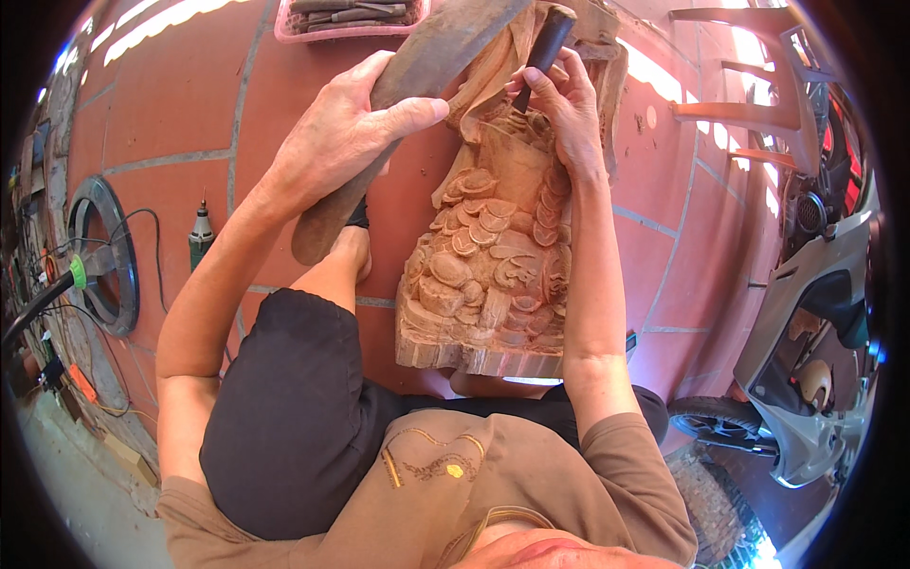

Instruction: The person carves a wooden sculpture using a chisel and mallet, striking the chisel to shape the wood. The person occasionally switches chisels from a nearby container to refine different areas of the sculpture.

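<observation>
A carved wooden sculpture (502, 228), covered in rounded coin-like shapes and curling relief, lies on the floor between my legs. My left hand (346, 133) is closed around a long, flat wooden club (431, 71), its thumb laid across the wood. The club slants from beside my knee up over the top left of the carving. In my right hand (569, 109) is a chisel (548, 45) with a dark handle, tilted and gripped low by the fingers. Its lower end points down at the carving's upper part, where the tip is hard to make out.
A pink basket (346, 36) of hand tools stands at the far left of the carving. Beside my left arm are a green power tool (201, 237) and a round grey ring-shaped base (128, 275) with cables. A wooden chair (758, 116) and a motorbike (806, 284) stand on the right.
</observation>
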`<state>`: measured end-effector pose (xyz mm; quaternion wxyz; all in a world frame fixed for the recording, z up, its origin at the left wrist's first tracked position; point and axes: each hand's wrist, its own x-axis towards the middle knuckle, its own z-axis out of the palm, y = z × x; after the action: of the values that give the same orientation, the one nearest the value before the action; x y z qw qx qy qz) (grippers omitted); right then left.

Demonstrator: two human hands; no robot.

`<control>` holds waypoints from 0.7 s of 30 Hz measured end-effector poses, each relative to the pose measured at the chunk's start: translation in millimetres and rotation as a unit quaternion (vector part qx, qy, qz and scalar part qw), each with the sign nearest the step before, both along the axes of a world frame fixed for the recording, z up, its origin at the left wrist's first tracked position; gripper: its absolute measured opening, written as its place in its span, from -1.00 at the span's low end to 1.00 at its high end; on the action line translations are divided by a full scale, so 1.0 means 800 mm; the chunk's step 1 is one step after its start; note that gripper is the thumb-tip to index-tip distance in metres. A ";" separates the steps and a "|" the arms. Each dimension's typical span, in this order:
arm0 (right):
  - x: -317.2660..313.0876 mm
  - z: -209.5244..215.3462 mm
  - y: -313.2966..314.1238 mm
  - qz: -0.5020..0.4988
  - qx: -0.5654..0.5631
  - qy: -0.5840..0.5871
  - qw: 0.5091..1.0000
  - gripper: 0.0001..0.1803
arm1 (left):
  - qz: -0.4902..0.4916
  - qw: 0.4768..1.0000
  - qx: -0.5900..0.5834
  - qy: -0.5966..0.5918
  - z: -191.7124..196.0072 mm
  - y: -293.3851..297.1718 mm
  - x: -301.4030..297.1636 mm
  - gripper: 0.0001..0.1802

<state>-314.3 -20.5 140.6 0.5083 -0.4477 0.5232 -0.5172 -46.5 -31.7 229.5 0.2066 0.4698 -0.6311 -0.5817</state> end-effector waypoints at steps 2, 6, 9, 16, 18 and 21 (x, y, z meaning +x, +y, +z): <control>-0.001 -0.003 -0.002 0.017 0.016 0.022 0.999 -0.70 | -0.002 1.000 -0.001 -0.008 -0.002 0.000 0.001 -0.43; -0.001 -0.008 -0.003 0.039 0.019 0.074 0.996 -0.70 | 0.000 1.000 -0.016 -0.019 -0.002 0.003 -0.001 -0.42; 0.001 -0.010 -0.003 0.046 -0.002 0.101 0.994 -0.69 | 0.000 1.000 -0.018 -0.016 -0.003 0.003 0.001 -0.41; 0.004 -0.015 -0.007 0.032 0.012 0.176 0.984 -0.68 | 0.003 1.000 -0.027 -0.010 -0.002 0.003 0.002 -0.40; 0.007 -0.010 -0.006 0.015 0.021 0.200 0.979 -0.68 | 0.005 1.000 -0.024 -0.011 0.001 0.003 0.001 -0.39; 0.008 -0.006 -0.004 -0.017 -0.011 0.233 0.972 -0.67 | 0.027 0.998 -0.054 0.008 0.003 0.006 -0.003 -0.37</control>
<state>-307.8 -23.7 135.4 0.3583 -0.5529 0.6290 -0.4126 -48.6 -27.0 231.6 0.2518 0.4704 -0.6469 -0.5449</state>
